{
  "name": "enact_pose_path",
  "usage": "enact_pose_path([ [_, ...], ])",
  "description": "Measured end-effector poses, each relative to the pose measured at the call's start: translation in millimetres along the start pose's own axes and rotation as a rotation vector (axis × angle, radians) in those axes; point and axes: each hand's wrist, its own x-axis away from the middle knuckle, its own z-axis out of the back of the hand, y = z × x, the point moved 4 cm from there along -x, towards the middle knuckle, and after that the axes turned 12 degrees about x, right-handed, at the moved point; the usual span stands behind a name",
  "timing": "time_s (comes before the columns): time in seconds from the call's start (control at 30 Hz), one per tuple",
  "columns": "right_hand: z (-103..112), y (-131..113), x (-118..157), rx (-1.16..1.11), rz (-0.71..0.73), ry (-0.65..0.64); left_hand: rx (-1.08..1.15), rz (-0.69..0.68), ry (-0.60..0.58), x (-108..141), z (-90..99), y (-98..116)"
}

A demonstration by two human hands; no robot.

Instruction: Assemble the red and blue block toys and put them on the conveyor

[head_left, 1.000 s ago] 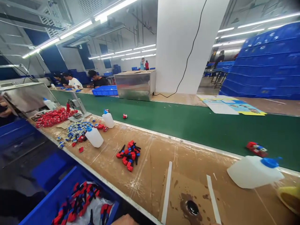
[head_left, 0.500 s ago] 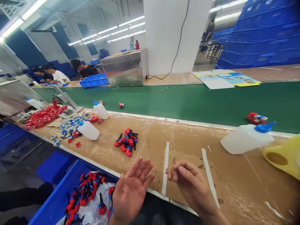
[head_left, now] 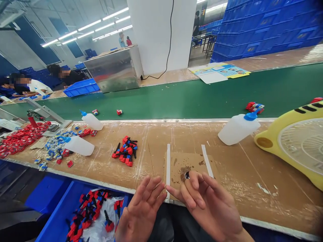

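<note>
- Got the left hand (head_left: 141, 211) empty, with fingers a bit apart.
- Curling fingers of the right hand (head_left: 217, 208) loosely, slightly apart, seemingly empty, near a shiny black round piece (head_left: 187, 175).
- Got 2 white strips (head_left: 168, 158) edging the brown cardboard pad (head_left: 179, 161), probably against sliding.
- Got red-blue-black plastic parts (head_left: 126, 151) heaped on the brown bench (head_left: 153, 134), maybe for reach.

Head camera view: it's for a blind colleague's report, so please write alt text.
The left hand and right hand hover empty at a brown workbench's near edge, by two white strips. On it are a pile of red, blue and black parts, blue-capped bottles and a yellow fan; a green belt runs behind.
</note>
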Motion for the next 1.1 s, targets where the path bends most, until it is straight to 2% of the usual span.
enact_pose_path([
  [0.3, -2, -5, 6, -0.006, -0.01, -0.014, -0.247, -0.032, -0.043, 2, 1.8, 4],
  [0.57, 3, -2, 4, -0.082, -0.052, 0.021, -0.499, -0.047, -0.003, 3, 4.7, 4],
  [0.73, 4, -3, 5, -0.129, -0.056, 0.061, -0.491, -0.048, -0.057, 6, 11.8, 2],
  [0.93, 6, -1, 4, -0.17, -0.067, 0.091, -0.498, -0.031, -0.011, 12, 29.4, 1],
  [1.1, 6, 1, 3, -0.203, -0.071, 0.104, -0.557, -0.052, -0.033, 10, 20.5, 0],
])
